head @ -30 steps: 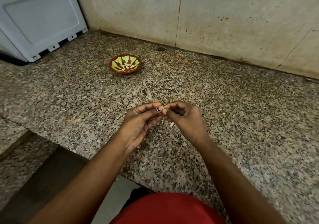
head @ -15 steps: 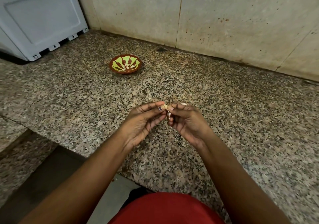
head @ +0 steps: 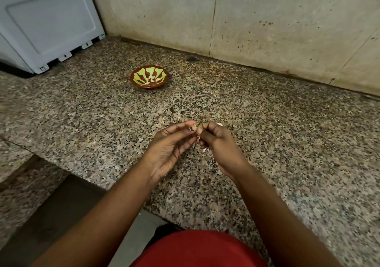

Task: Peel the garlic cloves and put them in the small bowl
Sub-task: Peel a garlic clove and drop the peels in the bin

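I pinch a garlic clove [head: 194, 127] between the fingertips of my left hand [head: 170, 149] and right hand [head: 219, 143], both curled shut on it above the worktop [head: 287, 133], a shred of skin [head: 205, 149] hanging below. I judge it best to grip firmly with the left and strip the skin with my right thumbnail. The small bowl [head: 149, 76], well apart, already holds peeled cloves.

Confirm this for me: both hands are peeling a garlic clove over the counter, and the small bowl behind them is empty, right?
Not quite. The bowl is not empty: the head view shows several peeled cloves lying in it. The rest holds: the left hand and right hand pinch a clove over the counter.
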